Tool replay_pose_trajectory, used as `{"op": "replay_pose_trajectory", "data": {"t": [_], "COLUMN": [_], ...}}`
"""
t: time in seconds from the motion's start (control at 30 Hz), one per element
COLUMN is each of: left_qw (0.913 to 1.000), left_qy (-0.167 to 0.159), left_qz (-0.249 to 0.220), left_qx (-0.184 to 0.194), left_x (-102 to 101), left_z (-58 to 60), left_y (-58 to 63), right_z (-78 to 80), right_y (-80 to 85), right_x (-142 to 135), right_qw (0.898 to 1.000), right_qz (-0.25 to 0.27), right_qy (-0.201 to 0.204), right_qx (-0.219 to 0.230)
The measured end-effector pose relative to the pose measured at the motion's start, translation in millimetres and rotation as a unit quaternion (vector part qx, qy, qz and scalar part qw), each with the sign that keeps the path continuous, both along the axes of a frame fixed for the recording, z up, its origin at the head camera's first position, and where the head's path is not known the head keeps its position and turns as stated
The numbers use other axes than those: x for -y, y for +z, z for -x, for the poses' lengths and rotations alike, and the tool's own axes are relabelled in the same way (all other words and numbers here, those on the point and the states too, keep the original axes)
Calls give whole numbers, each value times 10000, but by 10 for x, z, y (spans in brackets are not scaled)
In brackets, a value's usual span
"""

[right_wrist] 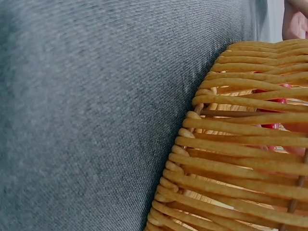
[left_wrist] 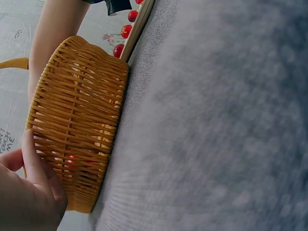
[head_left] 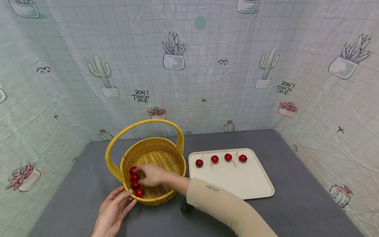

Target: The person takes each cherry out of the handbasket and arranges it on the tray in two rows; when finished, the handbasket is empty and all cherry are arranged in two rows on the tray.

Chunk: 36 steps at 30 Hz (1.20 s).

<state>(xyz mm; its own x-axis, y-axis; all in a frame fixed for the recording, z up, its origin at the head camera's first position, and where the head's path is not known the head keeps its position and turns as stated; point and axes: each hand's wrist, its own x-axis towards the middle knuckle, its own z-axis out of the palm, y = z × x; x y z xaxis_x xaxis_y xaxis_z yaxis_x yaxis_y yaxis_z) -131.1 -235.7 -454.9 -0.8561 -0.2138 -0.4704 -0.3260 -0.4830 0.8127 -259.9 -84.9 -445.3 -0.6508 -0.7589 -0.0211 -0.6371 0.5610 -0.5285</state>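
Note:
A yellow wicker basket with a tall arched handle stands on the grey cloth. Its left side holds several red cherries in a row along the wall. My right hand reaches inside, its forefinger at the topmost cherry and its thumb spread apart beside the lower ones. Weave hides much of that hand in the right wrist view. At the basket's near left rim, my left hand grips the edge, with a fingertip over the rim and other fingers against the outside wall.
To the right of the basket lies a cream tray. Several stemmed cherries line its far side. My right sleeve passes over the tray's near left corner. Behind stands a printed cloth backdrop, which also closes both sides.

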Motion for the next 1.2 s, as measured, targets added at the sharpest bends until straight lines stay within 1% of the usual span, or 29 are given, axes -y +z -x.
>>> {"op": "replay_pose_trajectory", "data": {"t": [0.33, 0.5, 0.63, 0.73, 0.8, 1.0, 1.2], "left_qw": [10000, 10000, 10000, 9999, 9999, 10000, 9998], "left_qy": [-46, -81, -87, -108, -120, -70, -165], "left_qz": [8, 45, 13, 20, 38, 27, 8], "left_qx": [-4, -5, -5, -16, -19, 13, -52], "left_x": [10, 14, 18, 17, 16, 11, 17], "left_z": [7, 8, 11, 10, 6, 5, -4], "left_y": [-5, -13, -18, -18, -18, -9, -11], "right_z": [22, 30, 42, 41, 37, 35, 44], "right_y": [-2, -18, -13, -10, -6, -7, -18], "right_x": [58, 54, 42, 36, 36, 54, 55], "right_qw": [9999, 9998, 9993, 9980, 9976, 9985, 9979], "right_qz": [-17, -33, 94, 235, 270, 293, 427], "right_qy": [92, 47, -8, -69, -80, -46, -91], "right_qx": [47, 164, 357, 590, 629, 468, 472]}}
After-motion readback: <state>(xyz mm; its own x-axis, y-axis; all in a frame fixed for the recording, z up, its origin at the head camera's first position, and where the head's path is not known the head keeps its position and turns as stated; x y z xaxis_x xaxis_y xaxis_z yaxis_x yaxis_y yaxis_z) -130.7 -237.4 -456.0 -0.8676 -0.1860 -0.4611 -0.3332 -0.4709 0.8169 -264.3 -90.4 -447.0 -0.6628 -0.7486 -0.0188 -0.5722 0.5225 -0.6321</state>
